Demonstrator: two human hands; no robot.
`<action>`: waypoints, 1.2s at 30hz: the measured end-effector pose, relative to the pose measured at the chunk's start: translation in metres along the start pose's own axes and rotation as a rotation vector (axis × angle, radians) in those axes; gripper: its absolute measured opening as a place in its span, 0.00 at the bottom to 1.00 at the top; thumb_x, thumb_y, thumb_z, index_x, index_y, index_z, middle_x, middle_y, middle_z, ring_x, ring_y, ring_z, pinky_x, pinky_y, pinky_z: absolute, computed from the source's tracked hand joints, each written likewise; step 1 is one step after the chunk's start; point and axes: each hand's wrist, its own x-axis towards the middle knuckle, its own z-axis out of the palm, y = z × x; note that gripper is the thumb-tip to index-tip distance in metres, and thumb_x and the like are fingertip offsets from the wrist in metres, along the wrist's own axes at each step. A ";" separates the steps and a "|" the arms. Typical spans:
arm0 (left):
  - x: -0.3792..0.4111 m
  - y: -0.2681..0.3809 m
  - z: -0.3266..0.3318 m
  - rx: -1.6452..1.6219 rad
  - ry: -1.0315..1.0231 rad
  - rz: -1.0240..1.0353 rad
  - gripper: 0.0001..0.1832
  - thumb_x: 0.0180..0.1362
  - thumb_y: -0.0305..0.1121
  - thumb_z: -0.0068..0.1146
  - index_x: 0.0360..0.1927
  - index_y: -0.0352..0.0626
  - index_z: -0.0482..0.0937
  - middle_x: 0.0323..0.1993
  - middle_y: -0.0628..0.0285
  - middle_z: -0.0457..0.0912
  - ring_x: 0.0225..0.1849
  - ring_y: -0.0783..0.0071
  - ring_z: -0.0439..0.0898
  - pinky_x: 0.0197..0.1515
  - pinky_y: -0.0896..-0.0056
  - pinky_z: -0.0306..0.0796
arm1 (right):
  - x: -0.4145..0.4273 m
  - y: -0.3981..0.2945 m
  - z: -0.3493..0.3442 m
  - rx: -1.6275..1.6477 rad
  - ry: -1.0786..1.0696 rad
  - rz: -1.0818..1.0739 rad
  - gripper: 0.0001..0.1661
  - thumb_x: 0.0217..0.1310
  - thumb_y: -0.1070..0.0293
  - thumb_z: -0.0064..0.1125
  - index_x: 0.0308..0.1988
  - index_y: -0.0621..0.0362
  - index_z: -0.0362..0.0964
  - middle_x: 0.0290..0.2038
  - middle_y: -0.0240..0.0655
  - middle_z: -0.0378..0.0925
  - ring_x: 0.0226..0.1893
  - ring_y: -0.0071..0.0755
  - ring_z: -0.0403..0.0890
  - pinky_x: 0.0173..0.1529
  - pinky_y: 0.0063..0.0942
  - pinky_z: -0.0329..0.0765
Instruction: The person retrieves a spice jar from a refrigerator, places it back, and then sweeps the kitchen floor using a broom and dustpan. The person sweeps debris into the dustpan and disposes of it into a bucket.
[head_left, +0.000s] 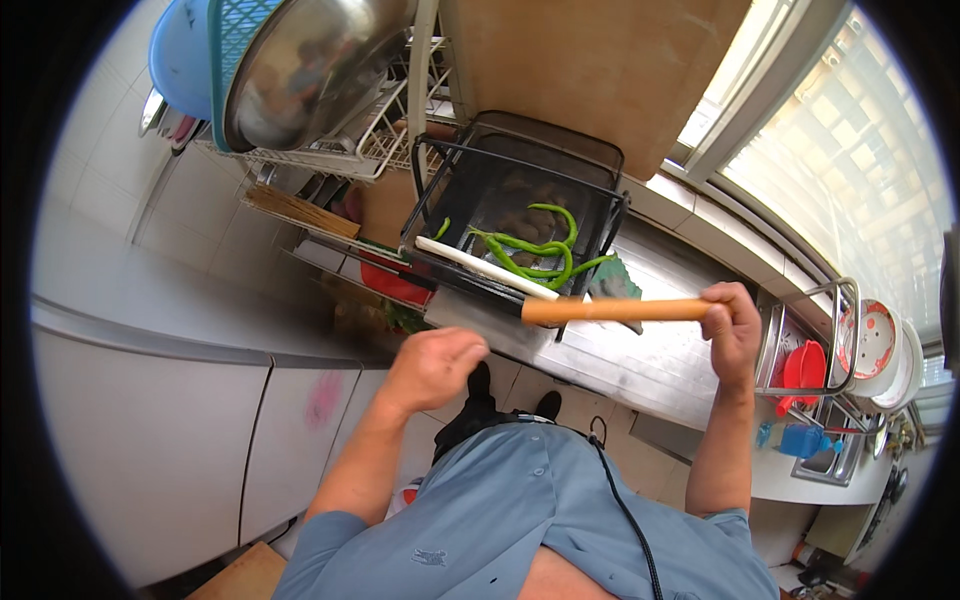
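My right hand (733, 330) grips the right end of a long orange-brown rod (619, 310), perhaps wooden, which is held level above the metal counter. The rod's thicker left end reaches in front of a black rack tray (480, 172). My left hand (439, 367) is loosely closed and a little blurred, below and left of that end; nothing shows in its fingers. Several long green chili peppers (562, 255) lie in the rack tray, over dark lumps that I cannot make out. Across the tray's front runs a long white strip (487, 268).
A dark green leaf-like piece (616, 281) lies on the steel counter (645, 360). Left stands a wire shelf (375, 157) with a steel bowl (315, 75) and dried sticks (300, 210). A dish rack (806, 390) holds plates (870, 341) and a red scoop (805, 371) at right.
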 end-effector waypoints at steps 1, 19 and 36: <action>-0.007 -0.011 -0.005 -0.099 0.055 -0.077 0.11 0.64 0.33 0.59 0.47 0.40 0.81 0.39 0.56 0.83 0.34 0.60 0.83 0.40 0.65 0.76 | 0.005 0.003 0.000 0.056 0.049 -0.014 0.10 0.72 0.66 0.57 0.44 0.61 0.75 0.31 0.27 0.72 0.25 0.13 0.66 0.29 0.14 0.64; -0.042 -0.018 -0.059 -0.107 0.597 -0.081 0.15 0.64 0.28 0.60 0.52 0.33 0.79 0.35 0.55 0.81 0.28 0.68 0.80 0.35 0.70 0.74 | 0.064 0.002 0.133 0.359 -0.254 0.085 0.26 0.72 0.63 0.57 0.63 0.63 0.66 0.34 0.34 0.80 0.25 0.14 0.72 0.31 0.15 0.72; 0.106 -0.054 -0.041 0.366 0.970 -0.008 0.17 0.60 0.39 0.66 0.49 0.43 0.83 0.39 0.53 0.86 0.40 0.49 0.84 0.41 0.55 0.77 | 0.002 0.013 0.093 0.209 -0.076 0.236 0.18 0.76 0.63 0.49 0.53 0.67 0.74 0.32 0.33 0.78 0.25 0.17 0.71 0.31 0.16 0.68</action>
